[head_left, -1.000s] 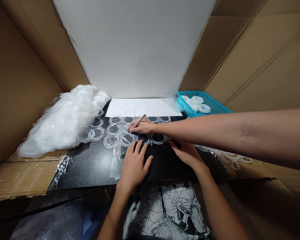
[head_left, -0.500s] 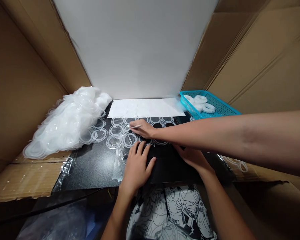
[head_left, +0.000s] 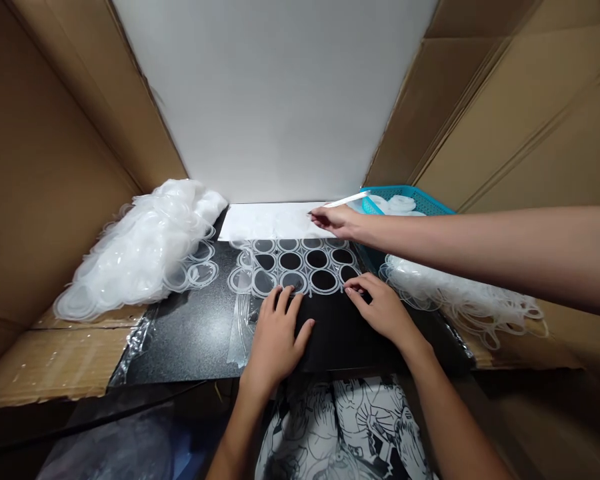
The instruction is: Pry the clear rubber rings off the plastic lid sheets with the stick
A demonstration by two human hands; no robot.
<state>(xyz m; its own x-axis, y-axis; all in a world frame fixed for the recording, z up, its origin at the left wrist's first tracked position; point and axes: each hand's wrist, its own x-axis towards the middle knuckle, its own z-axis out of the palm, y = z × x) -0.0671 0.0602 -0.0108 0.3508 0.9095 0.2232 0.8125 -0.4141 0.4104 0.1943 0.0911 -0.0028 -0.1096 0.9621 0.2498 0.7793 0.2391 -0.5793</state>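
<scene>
A sheet of clear plastic rings [head_left: 323, 281], joined in rows, lies on the black work surface. My left hand [head_left: 277, 327] rests flat with its fingers spread, fingertips at the near edge of the sheet. At the sheet's near right corner, the thumb and forefinger of my right hand [head_left: 383, 307] come together on the rim, the other fingers curled. Another person's hand [head_left: 336, 220] reaches in from the right above a white paper strip [head_left: 265, 220], holding a thin white stick-like tool [head_left: 349, 199].
A heap of loose clear rings [head_left: 140, 247] stands at the left. More ring scraps [head_left: 460, 293] lie at the right beneath the other person's forearm. Behind that arm is a blue basket [head_left: 430, 199] with white ring bundles. Cardboard walls [head_left: 505, 113] flank the surface.
The other person's hand has lifted off the rings and moved right and back over the paper. My right hand, partly covered before, now shows; my left hand stays put.
</scene>
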